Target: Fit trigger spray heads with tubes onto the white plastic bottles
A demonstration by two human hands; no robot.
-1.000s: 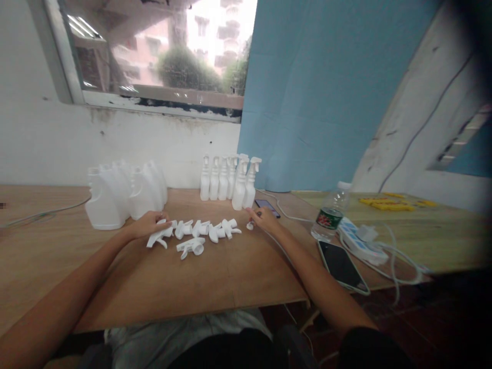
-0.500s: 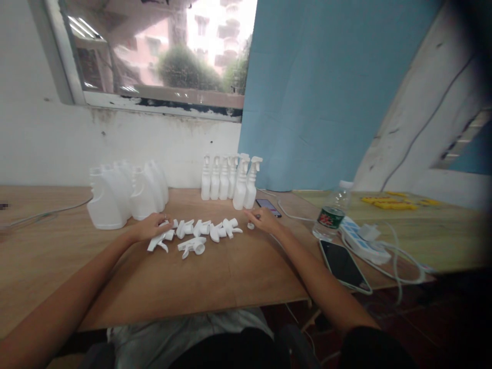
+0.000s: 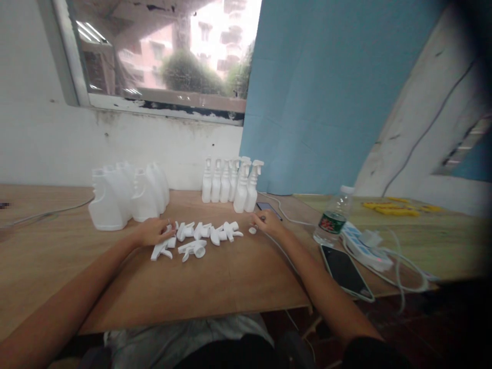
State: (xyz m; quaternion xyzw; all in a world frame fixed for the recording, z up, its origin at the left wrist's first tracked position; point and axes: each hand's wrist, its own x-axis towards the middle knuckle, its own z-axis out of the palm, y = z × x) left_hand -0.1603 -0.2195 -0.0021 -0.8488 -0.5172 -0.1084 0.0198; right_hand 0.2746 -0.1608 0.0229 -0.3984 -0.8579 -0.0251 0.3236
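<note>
Several white trigger spray heads (image 3: 192, 249) lie loosely on the wooden table in front of me. My left hand (image 3: 154, 232) reaches over the leftmost spray head (image 3: 163, 250), fingers stretched out and apart; its fingertips hide part of that head and its neighbour. To the right of the group, my right hand (image 3: 268, 224) has its fingers curled in. Just below its fingertips shows a small white round piece (image 3: 252, 230); whether the fingers grip it or something else I cannot make out. Behind stand several white spray bottles (image 3: 241, 197) with heads fitted.
Several white bottles without heads (image 3: 109, 207) stand at the back left. On the right are a water bottle (image 3: 333, 218), a phone (image 3: 346, 271), a power strip (image 3: 367, 251) with cables, and yellow pieces (image 3: 395, 209). Another phone (image 3: 269, 209) lies behind my right hand.
The leftmost spray head has shifted slightly towards me and to the right. My left hand has moved a little right, and my right hand slightly right. The view has shifted slightly.
</note>
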